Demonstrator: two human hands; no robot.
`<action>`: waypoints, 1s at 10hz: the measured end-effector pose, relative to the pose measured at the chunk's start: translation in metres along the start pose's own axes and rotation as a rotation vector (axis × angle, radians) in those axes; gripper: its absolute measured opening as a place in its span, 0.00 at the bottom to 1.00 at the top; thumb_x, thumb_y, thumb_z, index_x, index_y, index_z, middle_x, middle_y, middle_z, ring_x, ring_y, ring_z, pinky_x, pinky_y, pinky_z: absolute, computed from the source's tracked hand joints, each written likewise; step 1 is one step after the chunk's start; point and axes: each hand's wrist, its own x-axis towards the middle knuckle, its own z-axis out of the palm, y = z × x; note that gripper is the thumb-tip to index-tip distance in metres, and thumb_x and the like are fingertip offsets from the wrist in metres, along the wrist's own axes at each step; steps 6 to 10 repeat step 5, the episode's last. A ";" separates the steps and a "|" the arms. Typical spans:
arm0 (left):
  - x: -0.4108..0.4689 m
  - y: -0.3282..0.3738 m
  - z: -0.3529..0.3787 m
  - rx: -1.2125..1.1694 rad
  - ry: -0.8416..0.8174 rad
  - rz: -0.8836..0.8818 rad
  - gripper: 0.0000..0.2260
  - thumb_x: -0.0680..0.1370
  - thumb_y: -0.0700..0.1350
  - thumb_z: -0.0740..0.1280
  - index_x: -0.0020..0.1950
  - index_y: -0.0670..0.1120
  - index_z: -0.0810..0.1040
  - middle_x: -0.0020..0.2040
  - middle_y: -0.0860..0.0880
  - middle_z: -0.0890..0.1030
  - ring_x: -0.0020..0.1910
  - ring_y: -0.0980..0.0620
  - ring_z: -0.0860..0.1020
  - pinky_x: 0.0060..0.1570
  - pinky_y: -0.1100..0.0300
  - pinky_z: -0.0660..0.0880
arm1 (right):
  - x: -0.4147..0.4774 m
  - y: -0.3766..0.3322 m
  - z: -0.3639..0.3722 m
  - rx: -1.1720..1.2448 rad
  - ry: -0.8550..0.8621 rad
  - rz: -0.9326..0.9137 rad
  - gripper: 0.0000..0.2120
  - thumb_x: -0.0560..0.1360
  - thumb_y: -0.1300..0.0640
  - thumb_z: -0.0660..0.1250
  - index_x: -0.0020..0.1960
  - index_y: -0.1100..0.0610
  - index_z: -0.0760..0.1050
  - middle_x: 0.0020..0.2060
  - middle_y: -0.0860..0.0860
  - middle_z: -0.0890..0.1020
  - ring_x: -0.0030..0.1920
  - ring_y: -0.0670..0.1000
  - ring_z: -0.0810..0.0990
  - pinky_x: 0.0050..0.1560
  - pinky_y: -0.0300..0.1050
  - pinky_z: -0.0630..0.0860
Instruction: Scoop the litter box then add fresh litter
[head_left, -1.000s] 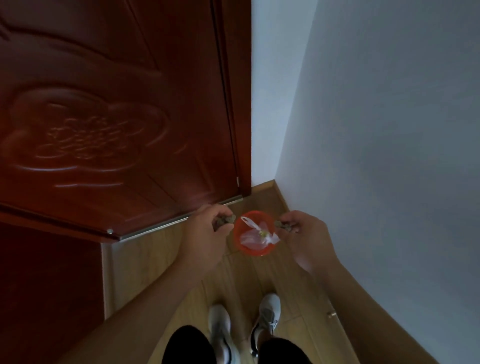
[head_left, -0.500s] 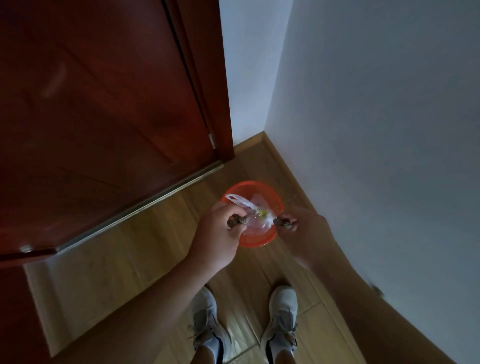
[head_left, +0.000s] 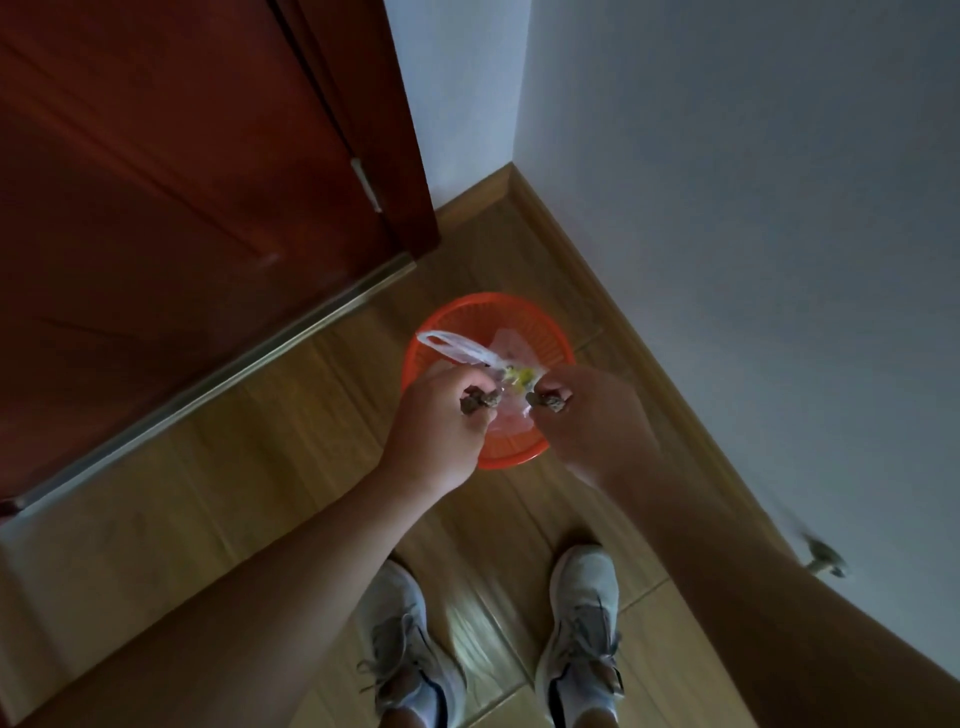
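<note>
A round orange basket (head_left: 519, 317) stands on the wooden floor in the corner, lined with a clear plastic bag (head_left: 457, 349) that holds some scraps. Both my hands hover just above its near half. My left hand (head_left: 436, 426) pinches a small dark grey-brown litter clump (head_left: 480, 401) between its fingertips. My right hand (head_left: 592, 415) pinches a second, similar clump (head_left: 550, 401). The two clumps hang a short way apart over the bag. No litter box or scoop is in view.
A dark red wooden door (head_left: 182, 208) with a metal bottom strip fills the left. White walls (head_left: 727, 208) close the right side and the corner, edged by a wooden skirting. My two grey sneakers (head_left: 582, 623) stand just behind the basket. A small doorstop (head_left: 826, 558) juts from the right wall.
The view has tilted down and moved closer to the basket. Both hands, each still pinching a clump, now sit over the basket rather than either side of it.
</note>
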 end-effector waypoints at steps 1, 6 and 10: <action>0.008 -0.006 0.007 -0.072 -0.060 -0.020 0.15 0.71 0.36 0.76 0.55 0.47 0.81 0.53 0.52 0.77 0.48 0.55 0.81 0.48 0.60 0.81 | 0.006 0.007 0.006 0.039 -0.001 0.018 0.13 0.74 0.57 0.70 0.58 0.51 0.80 0.55 0.48 0.83 0.51 0.48 0.81 0.55 0.49 0.78; 0.011 -0.020 0.013 -0.153 -0.073 -0.115 0.20 0.73 0.37 0.74 0.63 0.48 0.77 0.60 0.50 0.78 0.55 0.56 0.81 0.50 0.57 0.82 | 0.010 0.019 0.004 0.041 -0.024 0.060 0.13 0.74 0.53 0.69 0.58 0.48 0.80 0.47 0.44 0.83 0.45 0.45 0.81 0.42 0.39 0.74; 0.011 -0.020 0.013 -0.153 -0.073 -0.115 0.20 0.73 0.37 0.74 0.63 0.48 0.77 0.60 0.50 0.78 0.55 0.56 0.81 0.50 0.57 0.82 | 0.010 0.019 0.004 0.041 -0.024 0.060 0.13 0.74 0.53 0.69 0.58 0.48 0.80 0.47 0.44 0.83 0.45 0.45 0.81 0.42 0.39 0.74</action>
